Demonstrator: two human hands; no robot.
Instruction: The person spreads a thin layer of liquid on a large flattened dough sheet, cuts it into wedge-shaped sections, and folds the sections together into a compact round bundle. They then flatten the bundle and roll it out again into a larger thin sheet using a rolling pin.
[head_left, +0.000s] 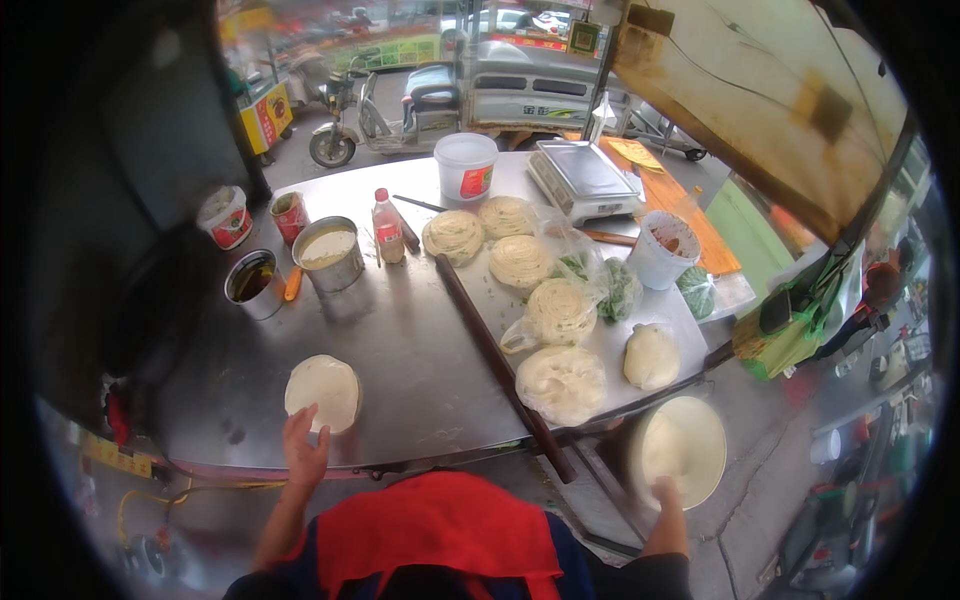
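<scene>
My left hand (305, 448) is at the near edge of a flattened round of dough (323, 391) on the steel tabletop (390, 360), fingers apart, fingertips over its rim. At the lower right my right hand (667, 491) reaches into a deep, pale bucket (709, 457) holding a whitish mass, flour or dough; its fingers are partly hidden there. A long dark rolling pin (495, 352) lies slantwise across the table, its near end past the edge. To its right sit several coiled dough rounds (561, 311), a large dough piece (561, 385) and an oblong dough lump (652, 357).
At the left stand a pot of pale batter (328, 247), a pot of dark oil (253, 285) and a bottle (388, 229). Behind the dough are a white tub (465, 169) and a scale (583, 176). A bucket of sauce (664, 251) stands right.
</scene>
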